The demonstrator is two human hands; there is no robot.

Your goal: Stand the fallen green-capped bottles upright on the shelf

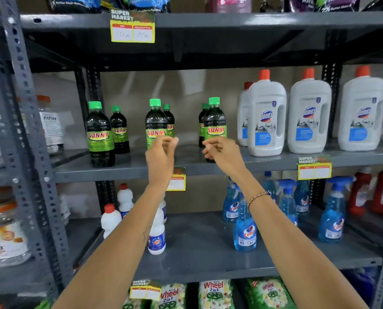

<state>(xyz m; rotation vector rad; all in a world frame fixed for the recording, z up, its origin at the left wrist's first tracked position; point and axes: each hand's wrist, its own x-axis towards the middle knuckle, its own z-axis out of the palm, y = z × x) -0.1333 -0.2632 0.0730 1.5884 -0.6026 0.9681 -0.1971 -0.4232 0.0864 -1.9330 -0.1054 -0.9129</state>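
Note:
Several dark green-capped bottles with green "SUNNY" labels stand upright in three pairs on the grey middle shelf (123,166): a left pair (100,134), a middle pair (156,121) and a right pair (215,123). None lies on its side. My left hand (161,152) hovers in front of the middle front bottle, fingers loosely curled, holding nothing. My right hand (221,152) hovers in front of the right front bottle and covers its lower part, fingers curled and empty.
Three large white Domex jugs (308,117) with red caps stand to the right on the same shelf. Below are small white bottles (157,233) and blue spray bottles (245,230). Price tags hang on the shelf edges. A perforated steel upright (25,121) borders the left.

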